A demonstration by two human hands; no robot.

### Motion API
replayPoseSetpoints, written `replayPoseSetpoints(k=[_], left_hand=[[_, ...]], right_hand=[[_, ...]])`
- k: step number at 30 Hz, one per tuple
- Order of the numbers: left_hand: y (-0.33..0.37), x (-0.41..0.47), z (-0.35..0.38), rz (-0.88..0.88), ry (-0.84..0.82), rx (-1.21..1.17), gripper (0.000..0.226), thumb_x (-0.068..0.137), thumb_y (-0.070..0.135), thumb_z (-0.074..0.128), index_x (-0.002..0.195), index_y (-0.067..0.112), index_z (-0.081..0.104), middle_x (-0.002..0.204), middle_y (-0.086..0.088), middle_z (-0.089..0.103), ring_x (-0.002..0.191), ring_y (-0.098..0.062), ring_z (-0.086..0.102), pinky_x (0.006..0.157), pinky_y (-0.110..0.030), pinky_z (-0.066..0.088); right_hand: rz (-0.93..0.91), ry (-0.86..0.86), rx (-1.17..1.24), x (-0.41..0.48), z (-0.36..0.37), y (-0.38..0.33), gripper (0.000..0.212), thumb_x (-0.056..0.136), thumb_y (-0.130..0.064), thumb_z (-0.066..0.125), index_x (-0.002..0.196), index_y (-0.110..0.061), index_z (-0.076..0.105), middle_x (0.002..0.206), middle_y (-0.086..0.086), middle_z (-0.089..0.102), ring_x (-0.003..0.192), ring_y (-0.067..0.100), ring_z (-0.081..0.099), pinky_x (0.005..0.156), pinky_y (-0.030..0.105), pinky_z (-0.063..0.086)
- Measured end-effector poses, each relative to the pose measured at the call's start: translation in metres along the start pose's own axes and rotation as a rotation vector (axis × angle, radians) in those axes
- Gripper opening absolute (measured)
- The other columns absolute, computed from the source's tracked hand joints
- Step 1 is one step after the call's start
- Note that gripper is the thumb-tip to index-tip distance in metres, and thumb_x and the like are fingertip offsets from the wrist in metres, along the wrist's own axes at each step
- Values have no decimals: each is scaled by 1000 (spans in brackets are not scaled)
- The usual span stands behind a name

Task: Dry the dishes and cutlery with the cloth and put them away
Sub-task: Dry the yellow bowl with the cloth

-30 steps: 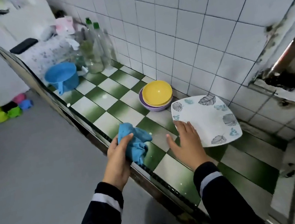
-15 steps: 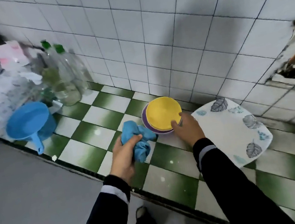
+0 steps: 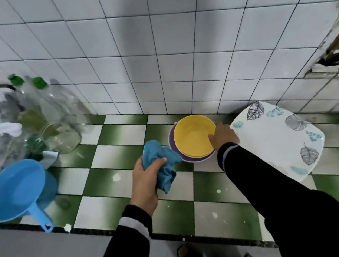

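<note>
- Here, at a green-and-white chequered surface (image 3: 105,154), a person stands over the dishes with both hands at work.
- The left hand (image 3: 145,181) grips a bunched blue cloth (image 3: 162,165), held just beside the bowls, apparently so it can go straight to wiping.
- The right hand (image 3: 222,136) pinches the near-right rim of the yellow bowl (image 3: 192,135), thumb inside and fingers outside. That grip looks suited to lifting it out.
- The yellow bowl sits nested in a purple bowl (image 3: 189,159), close to the white tiled wall (image 3: 173,49). The two likely have to be separated before either can be dried all over.
- A white plate with leaf prints (image 3: 277,132) lies flat just right of the bowls, partly under the right sleeve.
- Judged from this layout, the bowl is the piece in hand, and the drying and putting away are not yet done.
- At the far left stand a blue dipper (image 3: 17,189) and several clear bottles (image 3: 48,108), well apart from the dishes. No cutlery can be seen.
</note>
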State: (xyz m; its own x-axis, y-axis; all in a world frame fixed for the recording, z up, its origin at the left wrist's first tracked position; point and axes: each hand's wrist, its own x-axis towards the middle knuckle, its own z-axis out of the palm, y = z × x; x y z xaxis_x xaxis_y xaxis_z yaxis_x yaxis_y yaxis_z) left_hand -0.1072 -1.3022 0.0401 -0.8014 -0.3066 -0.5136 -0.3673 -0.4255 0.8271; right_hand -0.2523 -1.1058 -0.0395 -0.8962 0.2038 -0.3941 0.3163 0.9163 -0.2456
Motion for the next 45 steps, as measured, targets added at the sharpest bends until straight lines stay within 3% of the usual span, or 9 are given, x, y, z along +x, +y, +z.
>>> replayPoseSetpoints(k=[4,7,18,25,30,34,39,41,45], left_hand=[[4,9,-4,-17,-22,9,43,86,3,68,126,10,53,107,-11,66,84,-19,68,59,-24,55],[6,12,-8,-20,-45,4,44,86,3,67,127,9,53,110,-13,66,86,-21,67,58,-24,55],[8,18,-8,-38,-93,-24,41,87,4,67,125,11,55,110,-10,66,89,-18,67,61,-24,56],[6,13,-4,-49,-105,-38,45,86,2,68,129,8,53,115,-14,64,90,-20,65,58,-23,55],[2,5,-3,-34,-111,-54,48,86,3,68,130,8,52,115,-13,64,91,-20,66,60,-23,55],[-3,-7,-4,-57,-110,-103,42,88,13,68,128,7,54,112,-14,64,88,-20,66,61,-25,56],[-8,-18,-3,-132,-122,-200,31,90,20,64,118,7,59,106,-13,66,86,-23,67,78,-39,58],[-12,-22,-2,-141,-124,-233,34,90,19,64,121,7,59,110,-14,66,89,-24,67,75,-37,59],[-20,-32,6,-122,-165,-309,34,91,17,62,124,8,58,110,-13,67,88,-20,69,75,-34,59]], right_hand=[[37,9,-17,8,2,-4,42,98,-9,51,138,-6,40,138,18,51,120,41,57,97,53,49],[25,18,36,13,-2,-7,39,96,-1,47,134,-4,42,132,20,57,119,39,59,95,45,49],[-104,118,210,-4,-30,-14,34,93,2,37,127,1,37,120,27,56,109,42,57,77,37,39],[-275,368,258,-28,-31,-11,23,88,7,42,110,8,45,115,30,51,98,45,54,67,36,30],[-396,522,273,-41,-31,-7,16,88,4,50,103,9,49,114,28,51,95,42,52,69,33,30],[-478,617,325,-49,-30,-1,20,83,9,53,103,11,53,113,27,53,96,42,55,73,36,42],[-311,676,629,-59,-32,10,13,83,9,50,96,9,53,107,27,53,96,38,52,75,24,30],[-205,672,760,-66,-28,18,7,83,2,50,88,6,52,99,27,53,93,38,51,73,25,26],[63,428,1024,-88,-19,39,16,86,-5,51,93,-7,36,92,14,51,94,37,56,75,36,41]])
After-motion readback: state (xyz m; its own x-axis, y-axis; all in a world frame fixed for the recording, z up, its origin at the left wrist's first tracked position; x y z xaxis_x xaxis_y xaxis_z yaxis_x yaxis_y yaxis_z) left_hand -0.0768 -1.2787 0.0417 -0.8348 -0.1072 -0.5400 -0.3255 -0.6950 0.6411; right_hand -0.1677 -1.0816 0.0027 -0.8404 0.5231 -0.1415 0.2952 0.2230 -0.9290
